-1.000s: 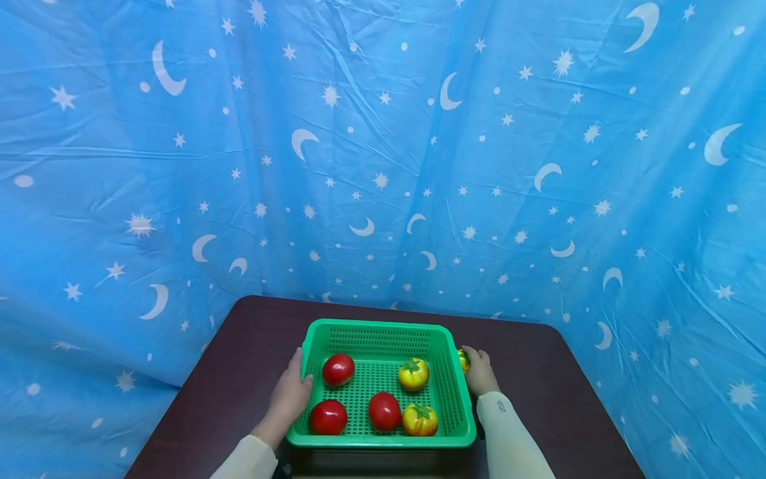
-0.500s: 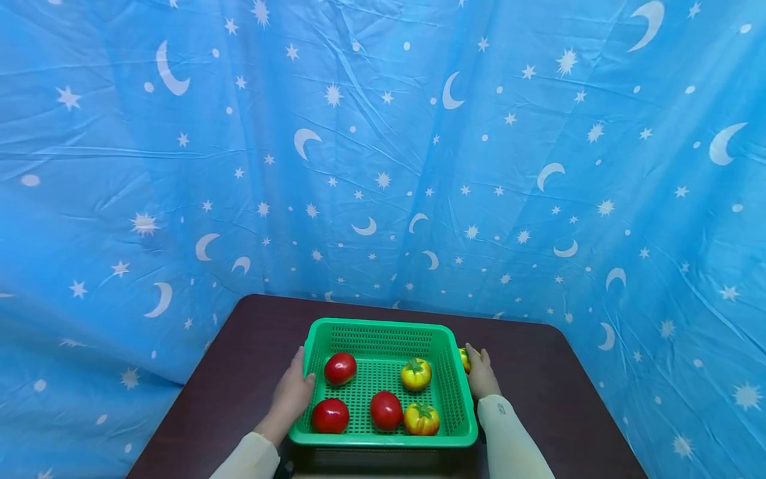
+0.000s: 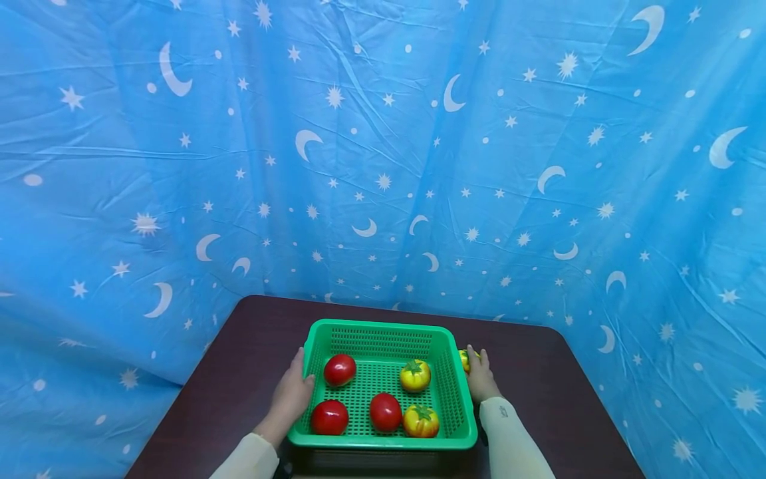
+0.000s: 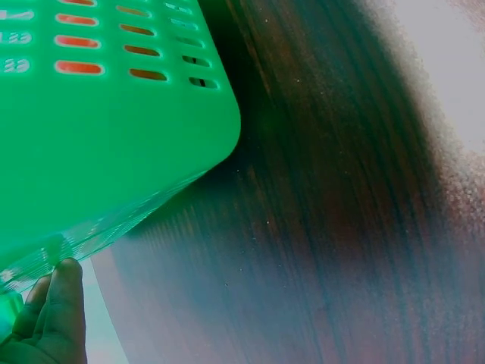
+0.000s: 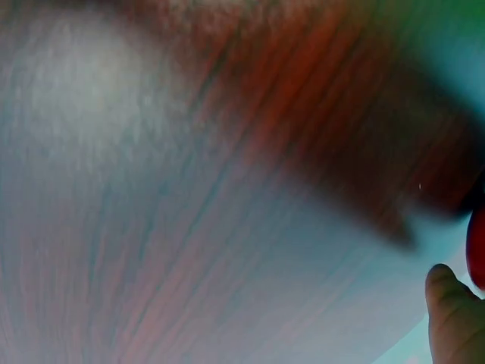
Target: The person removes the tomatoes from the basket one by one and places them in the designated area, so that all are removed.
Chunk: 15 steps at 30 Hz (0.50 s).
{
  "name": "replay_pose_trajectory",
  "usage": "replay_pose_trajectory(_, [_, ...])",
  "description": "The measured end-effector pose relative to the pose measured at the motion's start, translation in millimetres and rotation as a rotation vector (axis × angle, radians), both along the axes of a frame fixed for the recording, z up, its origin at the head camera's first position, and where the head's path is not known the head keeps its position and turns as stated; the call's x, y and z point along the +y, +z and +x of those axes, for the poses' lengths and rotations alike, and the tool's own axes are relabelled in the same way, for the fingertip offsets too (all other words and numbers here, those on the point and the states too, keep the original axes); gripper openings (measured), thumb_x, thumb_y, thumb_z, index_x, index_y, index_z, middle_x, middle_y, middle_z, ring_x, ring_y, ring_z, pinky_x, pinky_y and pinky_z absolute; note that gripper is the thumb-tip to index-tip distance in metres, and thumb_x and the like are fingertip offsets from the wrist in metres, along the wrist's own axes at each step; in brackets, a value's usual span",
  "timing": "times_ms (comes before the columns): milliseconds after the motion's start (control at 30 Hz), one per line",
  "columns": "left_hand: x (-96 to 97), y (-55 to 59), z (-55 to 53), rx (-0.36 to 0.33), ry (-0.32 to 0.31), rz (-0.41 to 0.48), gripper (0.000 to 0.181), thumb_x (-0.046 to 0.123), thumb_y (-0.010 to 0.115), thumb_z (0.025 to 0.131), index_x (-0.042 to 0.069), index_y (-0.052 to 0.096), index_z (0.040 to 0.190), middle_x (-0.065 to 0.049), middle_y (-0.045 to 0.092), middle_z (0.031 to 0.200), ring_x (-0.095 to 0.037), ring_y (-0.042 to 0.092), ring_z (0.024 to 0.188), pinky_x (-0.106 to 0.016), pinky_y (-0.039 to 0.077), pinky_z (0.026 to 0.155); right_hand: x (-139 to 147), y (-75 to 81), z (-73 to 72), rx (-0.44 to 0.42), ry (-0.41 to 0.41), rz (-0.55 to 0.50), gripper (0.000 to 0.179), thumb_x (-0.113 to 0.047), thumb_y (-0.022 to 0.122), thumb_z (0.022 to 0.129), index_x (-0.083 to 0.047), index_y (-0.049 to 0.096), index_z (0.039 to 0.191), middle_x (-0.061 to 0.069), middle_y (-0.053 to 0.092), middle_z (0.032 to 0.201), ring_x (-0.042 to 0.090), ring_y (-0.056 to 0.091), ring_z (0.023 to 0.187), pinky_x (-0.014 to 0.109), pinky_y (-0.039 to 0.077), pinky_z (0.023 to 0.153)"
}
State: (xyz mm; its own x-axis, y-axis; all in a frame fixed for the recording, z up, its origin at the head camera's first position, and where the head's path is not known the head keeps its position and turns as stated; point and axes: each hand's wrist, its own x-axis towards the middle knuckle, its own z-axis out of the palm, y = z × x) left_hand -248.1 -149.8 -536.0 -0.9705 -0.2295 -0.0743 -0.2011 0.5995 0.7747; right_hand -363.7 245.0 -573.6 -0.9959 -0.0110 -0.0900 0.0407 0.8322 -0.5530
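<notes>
A green perforated plastic basket (image 3: 383, 440) sits on the dark table. Inside, red tomatoes (image 3: 340, 370) lie to the left and middle, and two yellow tomatoes (image 3: 415, 376) with green star-shaped tops lie to the right. My left hand (image 3: 292, 396) rests against the basket's left side, its fingers straight along the outer wall and the thumb at the rim. In the left wrist view its fingertips (image 4: 67, 284) touch the green wall. Beyond the right rim my right hand (image 3: 481, 378) holds another yellow tomato (image 3: 464, 360), partly covered by the fingers and basket.
The dark wood table (image 3: 538, 372) has rounded far corners and extends on both sides of the basket. Behind it hangs a blue curtain (image 3: 383, 166) with white moons and stars. The right wrist view is mostly blurred tabletop (image 5: 189, 227), with a red rounded surface (image 5: 477, 250) at its right edge.
My right hand's fingers have shifted slightly right, so more of the yellow tomato outside the basket shows. The left hand, the basket and its tomatoes keep their places.
</notes>
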Motion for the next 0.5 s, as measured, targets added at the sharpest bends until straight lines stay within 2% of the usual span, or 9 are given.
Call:
replay_pose_trajectory(100, [0.1,-0.3,-1.0,0.002,-0.005,-0.002,0.075,0.012,0.052,0.093,0.007,0.006,0.152,-0.024,0.024,0.153,-0.047,0.029,0.136,-0.064,0.037,0.100,0.6,1.4,0.8,0.007,-0.005,0.014,0.063,-0.020,0.048,0.098,-0.016,0.016,0.152,0.025,0.002,0.156,0.057,0.030,0.130,0.069,0.035,0.097])
replay_pose_trajectory(233, [0.2,0.4,-1.6,0.002,-0.011,-0.005,0.074,0.012,0.052,0.093,0.007,0.006,0.152,-0.024,0.022,0.153,-0.048,0.028,0.136,-0.064,0.037,0.100,-0.5,4.1,1.9,0.025,0.007,0.018,0.062,-0.022,0.050,0.097,-0.016,0.020,0.151,0.023,0.006,0.156,0.055,0.024,0.134,0.070,0.032,0.099])
replay_pose_trajectory(333, [0.4,1.1,-0.9,0.000,-0.012,-0.002,0.074,0.012,0.052,0.094,0.006,0.006,0.152,-0.025,0.023,0.153,-0.048,0.029,0.135,-0.064,0.037,0.100,-1.0,5.7,2.6,0.039,0.034,0.044,0.061,-0.025,0.050,0.097,-0.016,0.023,0.151,0.023,0.008,0.156,0.052,0.018,0.138,0.070,0.031,0.099])
replay_pose_trajectory(500, [0.3,2.7,-1.2,0.000,-0.018,0.009,0.074,0.012,0.051,0.094,0.006,0.006,0.152,-0.025,0.023,0.153,-0.047,0.028,0.136,-0.064,0.037,0.100,0.3,8.6,2.6,0.027,0.074,0.051,0.058,-0.021,0.046,0.098,-0.017,0.023,0.151,0.021,0.008,0.157,0.051,0.015,0.139,0.071,0.032,0.097])
